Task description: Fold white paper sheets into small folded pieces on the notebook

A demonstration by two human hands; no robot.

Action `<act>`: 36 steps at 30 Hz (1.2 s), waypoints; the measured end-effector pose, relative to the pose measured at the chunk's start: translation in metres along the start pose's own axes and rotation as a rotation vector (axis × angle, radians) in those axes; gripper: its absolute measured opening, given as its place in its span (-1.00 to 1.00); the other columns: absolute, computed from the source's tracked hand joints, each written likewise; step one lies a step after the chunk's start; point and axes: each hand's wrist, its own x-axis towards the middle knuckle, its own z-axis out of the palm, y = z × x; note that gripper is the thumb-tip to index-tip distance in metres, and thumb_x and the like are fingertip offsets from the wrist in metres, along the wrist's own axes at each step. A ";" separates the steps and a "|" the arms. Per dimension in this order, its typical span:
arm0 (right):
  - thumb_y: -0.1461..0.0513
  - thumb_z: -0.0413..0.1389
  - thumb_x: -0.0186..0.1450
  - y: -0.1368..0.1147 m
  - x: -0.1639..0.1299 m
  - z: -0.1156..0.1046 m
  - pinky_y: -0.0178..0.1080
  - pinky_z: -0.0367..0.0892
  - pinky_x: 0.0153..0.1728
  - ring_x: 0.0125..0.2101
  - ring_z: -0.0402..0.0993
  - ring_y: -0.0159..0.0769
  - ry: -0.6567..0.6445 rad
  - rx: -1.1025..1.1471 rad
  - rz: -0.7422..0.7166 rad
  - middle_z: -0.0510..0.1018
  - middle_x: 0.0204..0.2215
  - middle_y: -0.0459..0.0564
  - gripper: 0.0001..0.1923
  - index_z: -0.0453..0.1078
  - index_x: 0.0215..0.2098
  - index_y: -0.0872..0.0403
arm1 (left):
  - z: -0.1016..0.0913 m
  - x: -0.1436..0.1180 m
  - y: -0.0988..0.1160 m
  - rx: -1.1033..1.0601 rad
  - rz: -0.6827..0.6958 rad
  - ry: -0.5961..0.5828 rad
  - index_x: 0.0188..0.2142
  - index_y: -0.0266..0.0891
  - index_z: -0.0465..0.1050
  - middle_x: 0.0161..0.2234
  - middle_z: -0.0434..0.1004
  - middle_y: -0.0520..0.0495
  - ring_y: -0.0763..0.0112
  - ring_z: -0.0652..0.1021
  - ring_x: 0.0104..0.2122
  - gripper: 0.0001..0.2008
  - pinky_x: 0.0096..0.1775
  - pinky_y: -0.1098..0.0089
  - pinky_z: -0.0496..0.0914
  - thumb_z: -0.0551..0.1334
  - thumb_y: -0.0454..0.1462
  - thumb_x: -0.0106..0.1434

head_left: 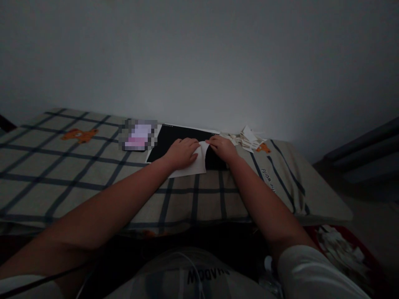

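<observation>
Left hand: laid palm down on a white sheet of paper, fingers spread loosely and pressing the sheet flat; nothing is enclosed in the hand. Right hand: fingertips pinched on the sheet's upper right edge, which curls up off the surface between the two hands. Whether the thumb is under the paper cannot be told in the dim light.

The sheet lies partly on a black board with a thin white border and partly on the cloth in front of it; its near edge overhangs the board toward the person. The board lies flat, far edge close to the wall.

Just right of the board, touching or nearly touching its far corner, is a loose pile of folded paper pieces, pale and irregular. Left of the board, against its corner, is a blurred patch whose content cannot be read.

The surface is a table covered by a beige cloth with a dark blue grid of lines and orange bear figures; printed lettering runs along the right side. The cloth hangs over the near edge.

Behind the table is a plain pale wall, unlit and grey. At lower right, below table level, a red container holds more white paper pieces. The room is dark overall.
</observation>
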 end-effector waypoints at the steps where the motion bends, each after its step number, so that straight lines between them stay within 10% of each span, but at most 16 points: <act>1: 0.29 -0.02 0.38 -0.001 0.000 -0.001 -0.23 0.33 -0.09 -0.09 0.47 -0.25 0.028 0.007 -0.001 0.56 -0.07 0.08 -0.68 0.51 -0.01 0.07 | -0.001 0.000 -0.002 -0.045 -0.047 0.023 0.15 -0.24 0.31 0.14 0.38 -0.18 0.11 0.39 0.08 -0.55 0.01 0.14 0.28 0.03 -0.15 0.34; 19: 0.21 -0.05 0.41 -0.030 -0.001 -0.017 -0.25 0.33 -0.09 -0.10 0.42 -0.31 0.178 0.171 -0.161 0.52 -0.08 0.05 -0.68 0.51 -0.04 -0.03 | -0.004 0.004 -0.022 -1.109 -0.531 0.135 -0.34 -0.24 0.59 -0.34 0.62 -0.06 0.37 0.53 -0.35 -0.74 -0.29 0.39 0.40 0.31 -0.10 0.09; 30: 0.42 -0.08 0.17 -0.024 0.005 -0.016 -0.20 0.32 -0.06 -0.18 0.46 -0.30 0.042 0.499 -0.128 0.58 -0.23 0.02 -0.61 0.57 -0.30 0.08 | -0.027 -0.003 -0.015 -1.032 -0.658 -0.003 -0.38 -0.30 0.60 -0.61 0.42 0.01 0.52 0.31 -0.61 -0.74 -0.57 0.46 0.13 0.32 -0.15 0.01; 36: 0.16 -0.04 0.30 -0.032 0.005 -0.018 -0.29 0.31 -0.31 -0.37 0.44 -0.35 -0.240 0.728 0.057 0.55 -0.43 -0.02 -0.67 0.50 -0.46 0.11 | -0.025 -0.002 -0.012 -0.929 -0.610 -0.020 -0.39 -0.32 0.58 -0.59 0.43 0.02 0.53 0.32 -0.59 -0.72 -0.55 0.47 0.13 0.30 -0.12 0.03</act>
